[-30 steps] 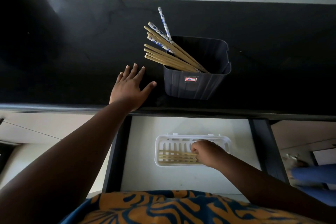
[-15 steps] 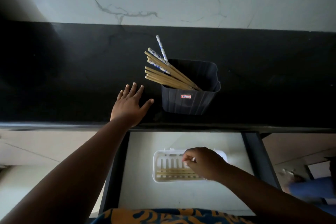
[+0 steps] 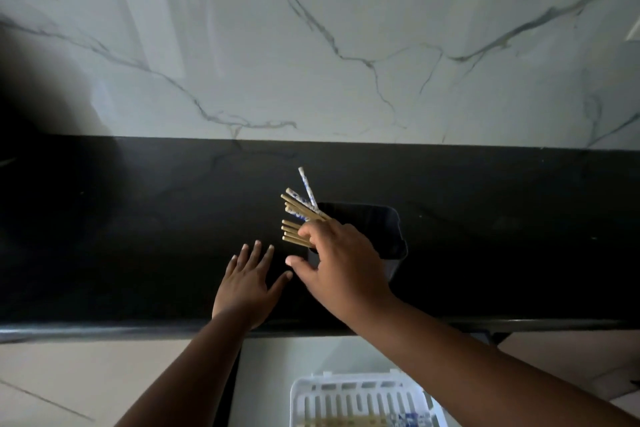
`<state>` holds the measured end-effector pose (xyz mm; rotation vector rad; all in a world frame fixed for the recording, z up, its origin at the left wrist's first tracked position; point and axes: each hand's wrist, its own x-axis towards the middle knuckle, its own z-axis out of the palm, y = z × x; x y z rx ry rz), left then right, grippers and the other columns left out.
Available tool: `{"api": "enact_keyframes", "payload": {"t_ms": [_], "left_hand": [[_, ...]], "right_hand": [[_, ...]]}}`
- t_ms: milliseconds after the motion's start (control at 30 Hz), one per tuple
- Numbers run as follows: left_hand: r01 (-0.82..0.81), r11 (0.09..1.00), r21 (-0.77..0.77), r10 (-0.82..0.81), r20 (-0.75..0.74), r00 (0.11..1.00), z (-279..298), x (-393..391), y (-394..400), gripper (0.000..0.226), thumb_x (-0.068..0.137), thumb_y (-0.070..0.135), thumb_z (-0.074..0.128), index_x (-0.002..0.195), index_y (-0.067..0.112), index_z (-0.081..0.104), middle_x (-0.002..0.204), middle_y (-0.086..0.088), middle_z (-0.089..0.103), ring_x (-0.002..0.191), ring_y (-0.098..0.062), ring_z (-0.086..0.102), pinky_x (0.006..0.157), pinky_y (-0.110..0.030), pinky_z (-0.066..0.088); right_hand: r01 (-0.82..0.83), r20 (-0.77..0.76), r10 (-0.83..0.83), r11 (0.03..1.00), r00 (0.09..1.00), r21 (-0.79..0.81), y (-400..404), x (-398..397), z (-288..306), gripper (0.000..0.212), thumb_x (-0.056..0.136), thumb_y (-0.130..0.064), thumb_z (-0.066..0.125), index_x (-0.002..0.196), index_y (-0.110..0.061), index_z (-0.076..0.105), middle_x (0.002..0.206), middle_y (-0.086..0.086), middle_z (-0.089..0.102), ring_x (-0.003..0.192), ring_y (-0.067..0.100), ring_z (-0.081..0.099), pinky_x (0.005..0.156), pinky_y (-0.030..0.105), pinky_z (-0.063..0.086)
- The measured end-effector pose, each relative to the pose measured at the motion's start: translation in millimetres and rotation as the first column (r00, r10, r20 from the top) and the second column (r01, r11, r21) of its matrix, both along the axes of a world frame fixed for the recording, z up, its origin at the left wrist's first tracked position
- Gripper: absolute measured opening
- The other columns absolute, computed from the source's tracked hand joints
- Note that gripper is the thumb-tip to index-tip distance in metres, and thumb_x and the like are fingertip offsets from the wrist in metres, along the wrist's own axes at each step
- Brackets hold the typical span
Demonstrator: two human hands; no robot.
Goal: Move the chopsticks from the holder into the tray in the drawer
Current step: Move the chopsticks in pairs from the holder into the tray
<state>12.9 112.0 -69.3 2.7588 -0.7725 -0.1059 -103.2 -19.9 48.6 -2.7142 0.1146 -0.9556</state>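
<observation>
Near the front edge of the black worktop, about midway along it, stands a dark plastic holder with a bundle of chopsticks leaning out over its left rim — plain wooden ones low in the fan, blue-and-white patterned ones higher up, one of these pointing up toward the marble wall behind the worktop. The right hand reaches over the holder's left side; its fingertips touch the lower wooden chopsticks, the fingers bent over them and the thumb spread out to the left, apart from the sticks. Whether this grip has actually closed on any chopstick cannot be told, since the hand hides the contact. The left hand lies flat on the worktop just left of the holder, fingers straight and spread, holding nothing; its thumb tip comes very near the right thumb.

Below the front edge of the worktop the open drawer shows its pale floor. A white slotted tray sits in it, cut off by the bottom of the view — a few wooden chopsticks and one blue-patterned piece lie along its lower part. The right forearm crosses above the tray's right end.
</observation>
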Motion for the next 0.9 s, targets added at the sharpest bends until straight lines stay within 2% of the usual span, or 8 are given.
{"api": "enact_keyframes", "payload": {"t_ms": [133,267,467,567,667,733,800,900], "left_hand": [[-0.008,1.0,-0.013,0.008,0.004,1.0,-0.3,-0.7,-0.3,0.098,0.069,0.081,0.0,0.152,0.03,0.011,0.161,0.002,0.001,0.147,-0.013,-0.008,0.121,-0.033,-0.001],[-0.01,1.0,-0.015,0.01,0.005,1.0,-1.1,0.1,-0.2,0.099,0.068,0.082,-0.005,0.152,0.03,0.009,0.161,0.003,0.0,0.147,-0.012,-0.009,0.119,-0.032,-0.002],[-0.012,1.0,-0.02,0.013,0.004,1.0,-0.6,-0.6,0.0,0.08,0.084,0.074,0.015,0.152,0.031,0.009,0.161,0.003,-0.001,0.147,-0.013,-0.01,0.118,-0.031,-0.004],[-0.011,0.999,-0.032,0.011,0.003,1.0,-0.3,-1.0,0.9,0.079,0.085,0.073,0.016,0.152,0.031,0.01,0.161,0.004,-0.001,0.146,-0.013,-0.01,0.117,-0.031,-0.005],[-0.01,0.999,-0.049,0.01,0.003,1.0,-1.2,-0.4,2.1,0.078,0.086,0.073,0.016,0.152,0.031,0.01,0.161,0.004,0.0,0.146,-0.012,-0.01,0.117,-0.03,-0.006],[-0.012,0.998,-0.062,0.012,-0.001,1.0,-1.9,0.1,2.3,0.079,0.086,0.073,0.016,0.152,0.031,0.01,0.16,0.004,-0.001,0.146,-0.011,-0.011,0.117,-0.03,-0.005],[-0.013,0.997,-0.071,0.012,-0.014,1.0,-2.5,0.5,2.1,0.08,0.084,0.074,0.014,0.152,0.03,0.01,0.16,0.006,-0.002,0.145,-0.01,-0.012,0.118,-0.03,-0.005],[-0.005,0.997,-0.076,0.003,-0.035,0.999,-1.3,0.4,3.4,0.084,0.082,0.075,0.012,0.151,0.029,0.01,0.158,0.008,-0.005,0.144,-0.009,-0.014,0.118,-0.029,-0.006]], "right_hand": [[0.059,-0.007,-0.059,0.998,0.998,-0.034,4.7,11.0,-11.1,0.03,0.068,-0.034,0.075,0.088,-0.019,0.058,0.081,0.001,0.064,0.072,0.025,0.062,0.061,0.036,0.05],[0.073,-0.002,-0.073,0.997,0.997,-0.011,2.8,17.5,-12.6,0.022,0.071,-0.022,0.073,0.087,-0.019,0.059,0.08,0.002,0.063,0.066,0.025,0.063,0.053,0.034,0.051],[0.096,0.009,-0.096,0.995,0.995,0.024,-2.0,22.6,-13.5,0.014,0.073,-0.02,0.073,0.079,-0.021,0.06,0.074,-0.001,0.064,0.057,0.021,0.063,0.042,0.026,0.044],[0.062,0.026,-0.063,0.996,0.998,0.061,-5.0,19.5,-9.2,0.014,0.071,-0.016,0.076,0.082,-0.02,0.067,0.075,-0.002,0.069,0.059,0.019,0.066,0.044,0.025,0.049],[0.055,-0.001,-0.055,0.994,0.998,0.097,-14.4,13.0,4.4,0.01,0.078,-0.018,0.069,0.088,-0.019,0.071,0.079,0.0,0.072,0.067,0.021,0.068,0.053,0.026,0.051],[0.064,-0.062,-0.055,0.986,0.997,0.157,-27.8,9.0,22.6,0.007,0.085,-0.021,0.065,0.088,-0.018,0.07,0.079,0.0,0.071,0.07,0.023,0.066,0.058,0.03,0.049],[0.057,-0.034,-0.05,0.959,0.998,0.277,-45.3,5.0,48.5,0.006,0.085,-0.02,0.067,0.087,-0.015,0.071,0.074,-0.004,0.071,0.065,0.019,0.064,0.058,0.03,0.048],[0.012,0.039,-0.042,0.814,0.998,0.581,-73.7,0.5,95.2,0.006,0.083,-0.015,0.07,0.083,-0.019,0.073,0.079,-0.002,0.074,0.073,0.018,0.069,0.069,0.034,0.054]]}}
